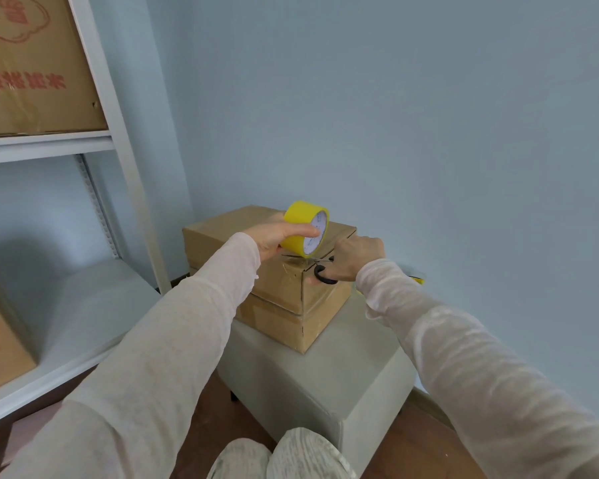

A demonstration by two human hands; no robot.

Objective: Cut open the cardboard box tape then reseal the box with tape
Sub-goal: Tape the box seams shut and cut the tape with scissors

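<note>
A brown cardboard box (284,288) stands on a pale padded stool (329,371), one corner toward me. My left hand (277,238) grips a yellow tape roll (306,228) tilted just above the box's top near the front corner. A clear strip of tape (293,262) runs from under the roll over the box edge. My right hand (355,259) holds black-handled scissors (324,273), fingers through the loops, with the blades pointing left at the tape below the roll. The blades are mostly hidden.
A white metal shelf unit (118,140) stands at left with large printed cartons (32,63) on it. Pale blue walls close in behind and to the right. Something yellow and black (419,279) lies by the wall behind my right arm. My knees (281,458) are near the stool.
</note>
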